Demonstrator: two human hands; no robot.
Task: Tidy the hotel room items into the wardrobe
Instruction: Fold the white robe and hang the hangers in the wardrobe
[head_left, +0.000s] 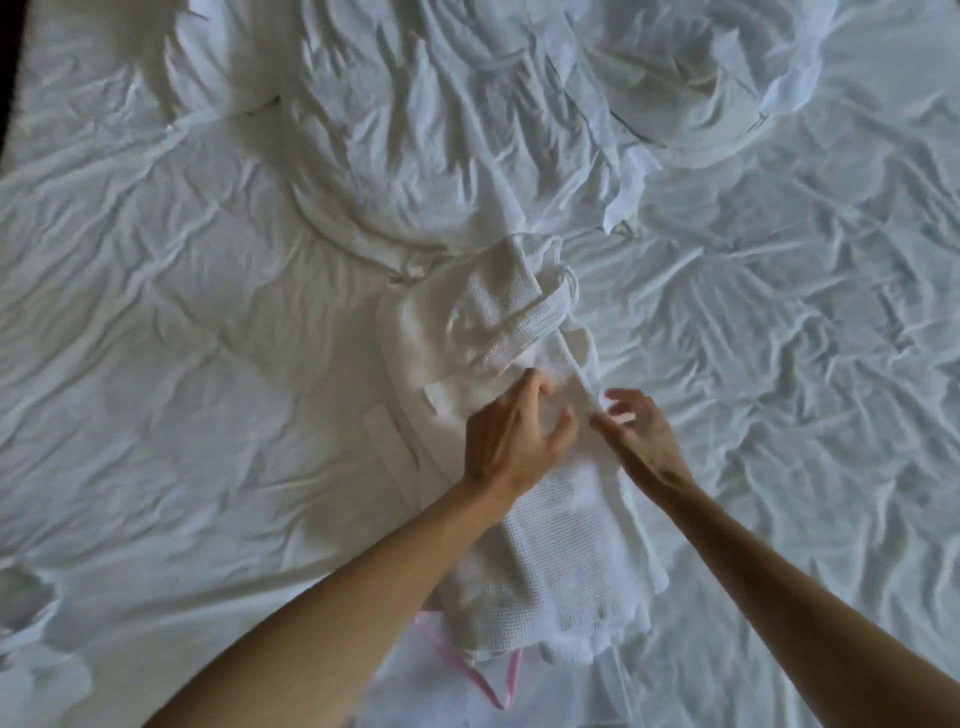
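On the bed (208, 312), my left hand (511, 436) and right hand (636, 431) hover loose-fingered, holding nothing, over the waffle robe (540, 561), spread flat for folding.

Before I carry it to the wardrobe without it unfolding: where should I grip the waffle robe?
Probably at the folded lower half of the robe, where the layers lie flat and stacked. Come from both long sides, left hand and right hand sliding fingers under. The top end is loosely bunched and would likely spill.
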